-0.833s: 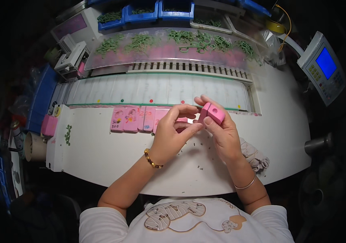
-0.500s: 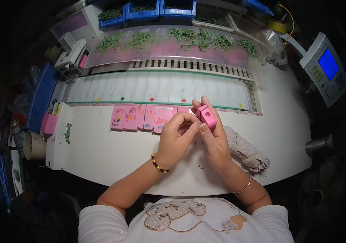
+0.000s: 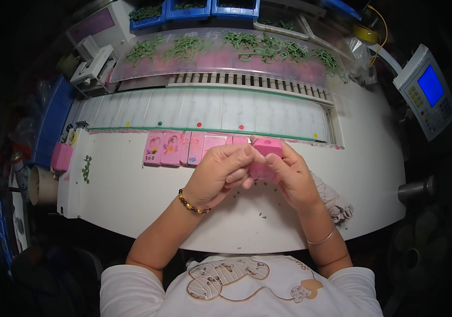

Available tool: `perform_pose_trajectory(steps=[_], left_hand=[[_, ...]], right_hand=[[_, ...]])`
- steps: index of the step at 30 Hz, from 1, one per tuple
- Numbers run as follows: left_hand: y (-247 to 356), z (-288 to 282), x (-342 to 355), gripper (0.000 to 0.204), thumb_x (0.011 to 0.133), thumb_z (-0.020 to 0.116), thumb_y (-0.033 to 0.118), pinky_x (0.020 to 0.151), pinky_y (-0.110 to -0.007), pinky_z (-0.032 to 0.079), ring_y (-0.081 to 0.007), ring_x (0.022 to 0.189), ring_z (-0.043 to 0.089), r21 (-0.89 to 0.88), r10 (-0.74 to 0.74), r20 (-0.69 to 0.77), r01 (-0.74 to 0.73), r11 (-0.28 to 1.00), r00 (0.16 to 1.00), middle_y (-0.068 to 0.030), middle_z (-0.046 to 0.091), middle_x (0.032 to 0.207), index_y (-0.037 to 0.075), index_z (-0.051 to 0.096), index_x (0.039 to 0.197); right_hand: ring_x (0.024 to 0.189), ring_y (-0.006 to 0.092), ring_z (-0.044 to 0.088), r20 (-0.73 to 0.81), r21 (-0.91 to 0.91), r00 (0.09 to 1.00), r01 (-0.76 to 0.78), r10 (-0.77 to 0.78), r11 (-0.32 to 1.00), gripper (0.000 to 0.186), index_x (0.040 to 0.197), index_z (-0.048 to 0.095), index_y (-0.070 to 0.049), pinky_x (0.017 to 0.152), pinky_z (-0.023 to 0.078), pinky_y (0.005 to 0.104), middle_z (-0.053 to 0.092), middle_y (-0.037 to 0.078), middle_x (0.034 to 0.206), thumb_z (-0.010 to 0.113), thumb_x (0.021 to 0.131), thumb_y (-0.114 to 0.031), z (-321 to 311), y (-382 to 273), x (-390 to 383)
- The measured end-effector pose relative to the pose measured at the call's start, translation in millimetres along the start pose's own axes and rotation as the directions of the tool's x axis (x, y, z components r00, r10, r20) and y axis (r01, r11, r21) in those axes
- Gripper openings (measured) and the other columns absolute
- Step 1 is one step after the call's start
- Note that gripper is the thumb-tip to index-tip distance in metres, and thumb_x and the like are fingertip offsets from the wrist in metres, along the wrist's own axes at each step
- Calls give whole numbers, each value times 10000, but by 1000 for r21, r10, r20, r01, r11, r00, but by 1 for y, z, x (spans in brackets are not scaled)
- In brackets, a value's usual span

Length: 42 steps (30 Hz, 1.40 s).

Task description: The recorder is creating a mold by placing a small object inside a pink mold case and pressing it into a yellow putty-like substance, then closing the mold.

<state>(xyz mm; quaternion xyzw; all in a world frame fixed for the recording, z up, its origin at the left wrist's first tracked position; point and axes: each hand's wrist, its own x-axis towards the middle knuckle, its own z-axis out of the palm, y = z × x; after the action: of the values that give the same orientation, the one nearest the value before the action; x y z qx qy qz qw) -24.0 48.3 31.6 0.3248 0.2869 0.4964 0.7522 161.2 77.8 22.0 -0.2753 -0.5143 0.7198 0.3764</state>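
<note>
- Pink block (image 3: 267, 149): held up in front of the person, above the near side of the white table (image 3: 220, 227), right of centre; round hollow in its top face.
- Right hand (image 3: 295, 182): closed on the block, thumb on the near face, fingers around the right side.
- Left hand (image 3: 218, 174): thumb and forefinger drawn together at the block's left edge. Cannot tell whether they pinch anything or press on the block.
- Row of pink blocks (image 3: 171, 151): on the table, left of the held one and farther off, side by side, marked by hand; right end partly hidden by the left hand.
- Small dark bits (image 3: 262, 215): scattered on the table, near the hands.
- Grey cloth (image 3: 337, 201): bunched, right, partly behind the right forearm.
- Green pieces (image 3: 86, 169): small group, far left of the hands.
- White panelled strip (image 3: 199, 108): beyond the row, coloured dots along its near edge.
- Keypad unit (image 3: 425, 90): blue screen, far right.
</note>
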Motion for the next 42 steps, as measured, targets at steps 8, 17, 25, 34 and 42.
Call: perform_pose_trajectory(steps=[8,17,25,34,42], left_hand=[[-4,-15,10,223,914,652,207,533,-199,407,-53,597,441,117,331,-217,-312,943,918,19,491,759,31,530,976],[-15,-6,7,426,692,764,-33,852,-285,510,-104,934,535,778,314,-26,-177,603,949,-38,468,1001,67,414,915],[-1,-18,4,377,695,772,-11,763,-283,510,-115,868,548,618,279,145,-307,724,949,-28,455,915,64,444,865],[-2,-11,6,382,841,698,40,855,-298,493,-141,1006,577,-70,129,-49,-133,989,990,-85,583,1106,32,473,1149],[-11,-22,10,349,916,641,347,764,-276,499,-142,848,576,-358,126,-96,-153,921,987,-77,593,959,47,545,1066]], right_hand=[[1238,254,502,0,492,999,-31,36,870,521,1453,252,17,1049,420,389,382,202,1448,409,1030,-244,7,-10,7],[1187,177,506,-53,100,998,-20,25,995,548,1395,379,-12,1014,424,346,501,125,1275,609,898,-35,16,3,2],[1135,192,549,150,-465,957,290,-248,836,585,1268,498,6,973,492,359,536,107,1201,747,740,41,-4,-13,6],[1180,172,479,-216,92,964,180,-156,979,531,1252,504,-1,1001,448,328,485,94,1263,717,770,61,10,-10,3],[937,224,495,154,-684,830,481,-535,548,289,918,651,-78,822,442,361,528,74,1039,813,681,-113,35,6,-5]])
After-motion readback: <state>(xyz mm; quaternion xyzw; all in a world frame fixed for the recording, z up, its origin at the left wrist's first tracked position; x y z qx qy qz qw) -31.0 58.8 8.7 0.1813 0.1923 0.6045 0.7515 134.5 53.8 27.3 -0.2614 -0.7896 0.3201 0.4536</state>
